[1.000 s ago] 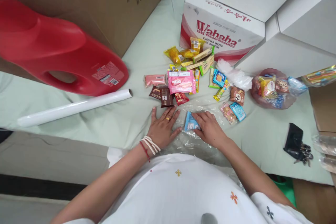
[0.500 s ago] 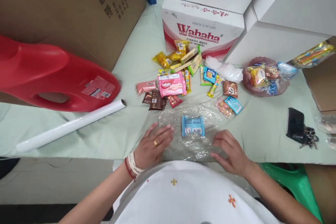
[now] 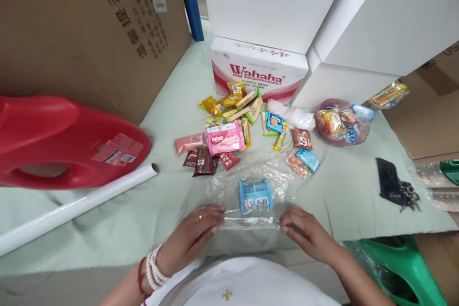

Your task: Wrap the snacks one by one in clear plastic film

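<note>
Pinching the near edge of the clear bag (image 3: 251, 223), hands (image 3: 192, 235) (image 3: 309, 234) apart, bare cloth (image 3: 353, 191) rightward to the keys (image 3: 409, 197).

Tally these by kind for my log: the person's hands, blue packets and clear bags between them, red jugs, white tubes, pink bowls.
Hands: 2, left hand and right hand
Blue packet between them: 1
Clear bag between them: 1
Red jug: 1
White tube: 1
Pink bowl: 1
Total: 7
</note>
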A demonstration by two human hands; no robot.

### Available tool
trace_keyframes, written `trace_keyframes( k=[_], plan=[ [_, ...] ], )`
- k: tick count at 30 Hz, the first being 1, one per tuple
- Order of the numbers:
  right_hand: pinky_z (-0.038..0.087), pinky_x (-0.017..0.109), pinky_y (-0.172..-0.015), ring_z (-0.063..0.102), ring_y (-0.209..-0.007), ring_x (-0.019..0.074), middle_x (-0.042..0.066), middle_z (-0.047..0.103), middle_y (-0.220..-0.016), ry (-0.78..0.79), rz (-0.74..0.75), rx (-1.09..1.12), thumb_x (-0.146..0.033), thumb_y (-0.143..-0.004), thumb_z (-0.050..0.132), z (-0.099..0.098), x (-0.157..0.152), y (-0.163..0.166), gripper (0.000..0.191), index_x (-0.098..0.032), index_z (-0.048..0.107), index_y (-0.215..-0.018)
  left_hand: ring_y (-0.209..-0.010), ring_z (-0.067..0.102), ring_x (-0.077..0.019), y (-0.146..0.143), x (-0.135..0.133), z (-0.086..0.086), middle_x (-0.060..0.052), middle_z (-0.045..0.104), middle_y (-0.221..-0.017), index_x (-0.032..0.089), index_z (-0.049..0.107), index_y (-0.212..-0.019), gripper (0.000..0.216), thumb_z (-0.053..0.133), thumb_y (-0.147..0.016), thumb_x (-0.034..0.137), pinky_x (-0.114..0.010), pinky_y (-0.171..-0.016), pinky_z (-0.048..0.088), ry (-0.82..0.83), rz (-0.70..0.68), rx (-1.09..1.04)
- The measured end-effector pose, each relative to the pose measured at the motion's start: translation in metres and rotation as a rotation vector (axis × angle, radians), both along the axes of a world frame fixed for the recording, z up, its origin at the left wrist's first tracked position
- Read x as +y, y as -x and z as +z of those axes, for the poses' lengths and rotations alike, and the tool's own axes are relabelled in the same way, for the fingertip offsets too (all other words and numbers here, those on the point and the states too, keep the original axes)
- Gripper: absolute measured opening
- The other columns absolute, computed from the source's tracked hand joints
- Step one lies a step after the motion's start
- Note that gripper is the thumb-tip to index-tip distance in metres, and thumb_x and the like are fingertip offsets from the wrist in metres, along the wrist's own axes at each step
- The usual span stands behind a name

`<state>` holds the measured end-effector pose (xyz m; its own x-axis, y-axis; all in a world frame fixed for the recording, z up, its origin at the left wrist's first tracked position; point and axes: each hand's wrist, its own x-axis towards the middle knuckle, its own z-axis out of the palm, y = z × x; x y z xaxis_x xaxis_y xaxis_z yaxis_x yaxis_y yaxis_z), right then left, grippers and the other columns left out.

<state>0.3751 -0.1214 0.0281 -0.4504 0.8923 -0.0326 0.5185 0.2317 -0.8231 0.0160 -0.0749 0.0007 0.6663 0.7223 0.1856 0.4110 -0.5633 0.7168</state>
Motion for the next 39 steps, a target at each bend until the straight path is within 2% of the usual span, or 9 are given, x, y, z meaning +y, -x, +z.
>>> trace_keyframes(
  k=[4,9,13,18,22,26,29,32,39],
  plan=[
    [0.051,0.029,-0.071,0.062,-0.074,0.0166,0.003,0.066,-0.082,0.053,-0.185,-0.034,-0.04,-0.108,0.041,0.008,0.038,-0.003,0.028,-0.023,0.061,-0.102,-0.067,0.066,-0.0156,-0.021,0.022,0.006,0.0,0.069,-0.074,0.022,0.061,-0.085,0.032,0.039,-0.104,0.037,-0.026,-0.065,0.051,0.194,0.357,0.04],
    [0.051,0.042,-0.099,0.061,-0.115,0.0277,0.015,0.062,-0.132,-0.109,-0.063,-0.089,-0.058,-0.092,0.065,0.011,0.066,0.0,0.07,-0.023,0.045,-0.149,-0.059,0.058,-0.0181,-0.044,0.042,-0.001,0.001,0.058,-0.061,0.024,0.048,-0.072,0.037,0.037,-0.1,0.046,-0.028,-0.059,0.039,0.218,0.612,0.165],
    [0.054,0.037,-0.083,0.066,-0.093,0.0235,0.01,0.072,-0.106,0.027,-0.121,-0.092,-0.048,-0.098,0.056,-0.006,0.071,-0.005,0.037,-0.023,0.067,-0.122,-0.06,0.059,-0.0194,-0.047,0.043,-0.008,-0.001,0.061,-0.065,0.024,0.048,-0.075,0.034,0.036,-0.099,0.043,-0.029,-0.061,0.036,0.185,0.698,0.254],
    [0.049,0.03,-0.058,0.06,-0.065,0.0187,0.006,0.069,-0.084,0.161,-0.422,-0.043,-0.052,-0.098,0.05,-0.019,0.083,-0.018,0.039,-0.018,0.069,-0.104,-0.067,0.065,-0.0233,-0.049,0.043,-0.012,-0.006,0.069,-0.074,0.022,0.058,-0.088,0.03,0.037,-0.1,0.04,-0.031,-0.061,0.036,0.139,0.799,0.363],
    [0.055,0.039,-0.084,0.064,-0.1,0.0264,0.013,0.068,-0.117,-0.105,-0.374,-0.065,-0.051,-0.097,0.057,0.007,0.075,-0.017,0.04,-0.021,0.065,-0.122,-0.071,0.068,-0.023,-0.049,0.038,-0.012,-0.005,0.072,-0.083,0.022,0.059,-0.101,0.033,0.037,-0.101,0.047,-0.031,-0.064,0.044,0.119,0.858,0.216],
    [0.05,0.048,-0.102,0.058,-0.122,0.0322,0.015,0.061,-0.136,-0.075,-0.194,-0.074,-0.056,-0.082,0.077,0.015,0.057,-0.014,0.082,-0.027,0.045,-0.151,-0.073,0.069,-0.0201,-0.044,0.029,-0.016,-0.005,0.072,-0.094,0.019,0.055,-0.116,0.042,0.045,-0.096,0.055,-0.03,-0.067,0.051,0.071,0.879,0.047],
    [0.054,0.039,-0.083,0.066,-0.091,0.0236,0.009,0.07,-0.105,0.209,-0.29,-0.005,-0.056,-0.089,0.067,-0.003,0.054,-0.018,0.058,-0.023,0.059,-0.135,-0.073,0.068,-0.0202,-0.04,0.027,-0.023,-0.004,0.072,-0.089,0.02,0.062,-0.108,0.035,0.054,-0.092,0.051,-0.03,-0.066,0.05,-0.009,0.874,0.137],
    [0.045,0.028,-0.062,0.055,-0.066,0.0158,0.002,0.064,-0.077,0.39,-0.415,0.104,-0.059,-0.092,0.059,-0.021,0.061,-0.025,0.043,-0.02,0.069,-0.106,-0.071,0.068,-0.0197,-0.038,0.029,-0.03,-0.001,0.073,-0.079,0.022,0.067,-0.092,0.023,0.051,-0.095,0.039,-0.029,-0.065,0.046,-0.032,0.864,0.237],
    [0.039,0.028,-0.056,0.048,-0.06,0.0152,0.004,0.067,-0.082,0.368,-0.531,0.1,-0.071,-0.09,0.054,-0.013,0.078,-0.035,0.055,-0.02,0.068,-0.105,-0.081,0.066,-0.0205,-0.037,0.028,-0.016,-0.007,0.071,-0.091,0.019,0.067,-0.097,0.013,0.057,-0.095,0.028,-0.03,-0.071,0.048,-0.33,0.946,0.171]
  ],
)
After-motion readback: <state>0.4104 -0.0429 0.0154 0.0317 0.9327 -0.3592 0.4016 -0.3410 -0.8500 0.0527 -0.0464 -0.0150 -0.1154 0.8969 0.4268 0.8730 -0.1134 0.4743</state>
